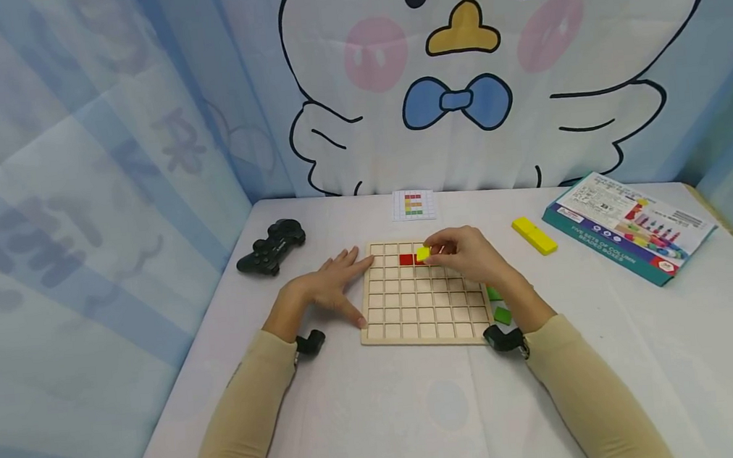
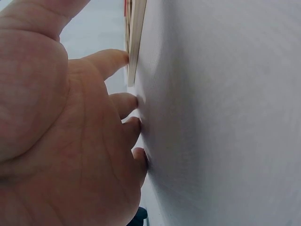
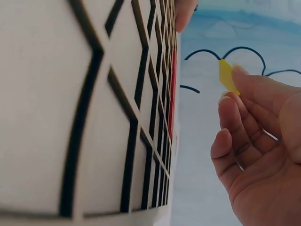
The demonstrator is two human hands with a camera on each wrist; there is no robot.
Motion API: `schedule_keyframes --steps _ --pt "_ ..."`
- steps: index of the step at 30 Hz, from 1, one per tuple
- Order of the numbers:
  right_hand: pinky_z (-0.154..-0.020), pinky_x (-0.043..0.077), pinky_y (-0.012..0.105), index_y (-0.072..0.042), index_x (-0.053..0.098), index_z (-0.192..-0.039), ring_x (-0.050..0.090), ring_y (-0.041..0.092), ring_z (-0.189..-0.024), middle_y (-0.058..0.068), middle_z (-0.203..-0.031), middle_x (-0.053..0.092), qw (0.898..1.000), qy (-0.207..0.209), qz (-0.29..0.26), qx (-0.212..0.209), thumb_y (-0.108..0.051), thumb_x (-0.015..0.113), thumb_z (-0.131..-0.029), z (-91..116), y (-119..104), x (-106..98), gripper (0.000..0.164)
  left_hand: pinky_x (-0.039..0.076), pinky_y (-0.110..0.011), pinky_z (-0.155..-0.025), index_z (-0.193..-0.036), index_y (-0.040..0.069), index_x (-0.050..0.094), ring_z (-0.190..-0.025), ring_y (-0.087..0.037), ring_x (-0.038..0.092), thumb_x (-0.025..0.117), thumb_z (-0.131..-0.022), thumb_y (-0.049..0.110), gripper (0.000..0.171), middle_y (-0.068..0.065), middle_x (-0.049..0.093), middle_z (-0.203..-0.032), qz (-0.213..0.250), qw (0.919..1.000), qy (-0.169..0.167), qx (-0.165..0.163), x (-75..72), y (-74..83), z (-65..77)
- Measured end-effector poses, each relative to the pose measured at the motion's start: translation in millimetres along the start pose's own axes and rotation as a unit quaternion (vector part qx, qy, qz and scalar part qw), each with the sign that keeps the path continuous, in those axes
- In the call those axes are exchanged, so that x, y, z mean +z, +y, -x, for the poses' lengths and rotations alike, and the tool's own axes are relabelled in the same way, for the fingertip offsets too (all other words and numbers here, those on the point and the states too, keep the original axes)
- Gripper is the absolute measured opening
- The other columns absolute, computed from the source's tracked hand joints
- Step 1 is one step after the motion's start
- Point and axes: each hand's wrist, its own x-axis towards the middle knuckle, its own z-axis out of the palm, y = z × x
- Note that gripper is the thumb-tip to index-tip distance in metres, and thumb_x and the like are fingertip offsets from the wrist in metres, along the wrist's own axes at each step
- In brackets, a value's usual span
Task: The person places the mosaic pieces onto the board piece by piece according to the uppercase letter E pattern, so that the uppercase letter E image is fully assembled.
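Observation:
A square wooden grid board [image 1: 425, 304] lies on the white-covered table, with red tiles [image 1: 406, 260] set in a row near its far side. My right hand [image 1: 470, 253] pinches a yellow tile [image 1: 423, 253] between thumb and fingertips, over the red row. In the right wrist view the yellow tile [image 3: 227, 75] is raised off the board surface. My left hand [image 1: 328, 283] is spread at the board's left side, thumb and index finger touching the edge. The left wrist view shows its other fingertips down on the cloth.
Green tiles [image 1: 503, 315] lie by the board's right edge, partly under my right forearm. Farther right are a yellow stack [image 1: 533, 235] and a game box [image 1: 631, 227]. A pattern card [image 1: 414, 211] lies behind the board. A black game controller [image 1: 271, 247] sits at back left.

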Motion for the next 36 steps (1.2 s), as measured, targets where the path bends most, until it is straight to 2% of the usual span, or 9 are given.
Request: schedule_keyframes --steps 4,12,25,36 --pt "-0.071 0.051 0.027 -0.004 0.074 -0.121 0.060 0.021 -0.083 0.007 -0.101 0.073 1.000 -0.005 0.003 -0.003 -0.018 0.078 -0.095 -3 -1 5 0.030 -0.002 -0.054 -0.132 -0.169 0.026 0.011 -0.163 -0.030 -0.012 0.093 -0.067 0.059 0.135 -0.011 -0.008 -0.176 -0.001 1.0000 -0.001 -0.001 -0.3 0.2 -0.3" --pt "-0.070 0.049 0.025 -0.005 0.075 -0.119 0.058 0.023 -0.083 0.007 -0.099 0.072 1.000 -0.004 -0.027 -0.002 -0.018 0.079 -0.094 -8 -3 15 0.028 -0.002 -0.055 -0.132 -0.169 0.028 0.011 -0.163 -0.029 -0.013 0.093 -0.067 0.060 0.135 -0.010 -0.009 -0.176 0.000 1.0000 -0.003 -0.005 -0.5 -1.0 -0.7" --pt "-0.073 0.045 0.031 -0.009 0.076 -0.115 0.055 0.022 -0.084 0.005 -0.090 0.064 0.998 -0.045 -0.013 0.031 -0.019 0.081 -0.092 -12 1 30 0.026 -0.002 -0.055 -0.132 -0.169 0.029 0.010 -0.163 -0.029 -0.013 0.092 -0.067 0.061 0.135 -0.009 -0.009 -0.176 -0.003 1.0000 -0.004 -0.005 -0.8 -0.9 -0.5" --pt "-0.071 0.046 0.030 -0.005 0.076 -0.114 0.056 0.019 -0.079 0.005 -0.089 0.067 0.999 -0.051 0.017 0.012 -0.015 0.080 -0.092 -14 3 33 0.024 -0.002 -0.055 -0.132 -0.169 0.029 0.009 -0.163 -0.028 -0.013 0.091 -0.067 0.062 0.135 -0.008 -0.009 -0.176 -0.007 0.9999 -0.004 -0.009 -0.5 -0.5 -0.7"
